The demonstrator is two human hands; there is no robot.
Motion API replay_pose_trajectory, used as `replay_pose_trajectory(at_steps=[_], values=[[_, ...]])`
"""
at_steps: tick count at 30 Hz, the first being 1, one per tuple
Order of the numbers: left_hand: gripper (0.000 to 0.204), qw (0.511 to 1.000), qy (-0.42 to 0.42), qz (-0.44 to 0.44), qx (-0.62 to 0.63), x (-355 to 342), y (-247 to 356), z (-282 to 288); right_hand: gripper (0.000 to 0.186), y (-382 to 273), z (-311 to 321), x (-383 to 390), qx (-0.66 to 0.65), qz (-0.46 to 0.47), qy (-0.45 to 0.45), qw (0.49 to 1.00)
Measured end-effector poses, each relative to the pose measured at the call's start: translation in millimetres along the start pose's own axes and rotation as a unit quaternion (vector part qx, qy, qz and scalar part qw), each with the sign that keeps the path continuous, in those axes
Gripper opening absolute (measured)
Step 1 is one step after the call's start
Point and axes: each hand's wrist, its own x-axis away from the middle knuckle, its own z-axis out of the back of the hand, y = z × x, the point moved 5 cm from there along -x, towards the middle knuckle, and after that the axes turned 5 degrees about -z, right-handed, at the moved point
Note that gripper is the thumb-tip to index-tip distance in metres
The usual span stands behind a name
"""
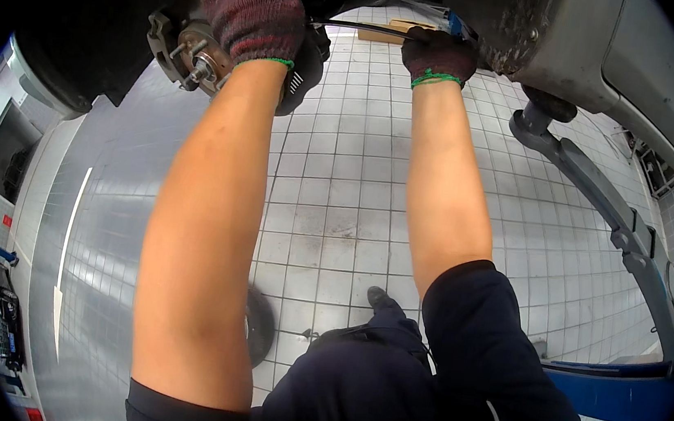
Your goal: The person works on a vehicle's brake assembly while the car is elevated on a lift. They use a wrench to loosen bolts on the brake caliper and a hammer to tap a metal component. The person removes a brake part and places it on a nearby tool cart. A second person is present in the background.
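Observation:
My left hand (259, 13), in a dark red knit glove, is raised beside the wheel hub (202, 65) with its studs and brake disc, under a raised car. Its fingers are curled up into the dark underside, and what they grip is hidden. A thin black hose (356, 25) runs from near it to my right hand (439, 55), gloved alike, which is closed round it. Just behind that hand is a silver and blue object (454, 21), too small to make out.
The car's sill (585, 39) rests on a lift arm (587, 179) at right, above a blue lift part (614, 392). A cardboard piece (380, 36) and a tyre (259, 326) lie on the tiled floor (340, 178). Another car (1, 315) stands far left.

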Motion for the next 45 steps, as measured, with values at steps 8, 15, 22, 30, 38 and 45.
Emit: replay_pose_trajectory(at_steps=[8, 15, 22, 30, 38, 45], values=[[0.036, 1.0, 0.0, -0.008, -0.002, 9, -12, 5, 0.034, 16, 14, 41, -0.19, -0.043, 0.028, 0.98], [0.034, 0.997, 0.031, -0.014, 0.068, 13, -23, 7, 0.03, 16, 5, 42, -0.188, -0.038, -0.017, 0.981], [0.035, 0.986, 0.083, -0.048, 0.136, 14, -18, 12, 0.032, 12, 14, 32, -0.176, 0.023, -0.07, 0.982], [0.034, 0.97, 0.087, -0.054, 0.221, 9, -18, 9, 0.024, 0, 36, 31, -0.208, 0.089, -0.053, 0.973], [0.033, 0.962, 0.098, -0.079, 0.243, 12, -39, -11, 0.022, 21, 6, 103, -0.236, 0.061, 0.003, 0.97], [0.029, 0.97, 0.092, -0.031, 0.223, 35, -45, -5, 0.032, 20, 11, 101, -0.276, 0.051, -0.088, 0.956]])
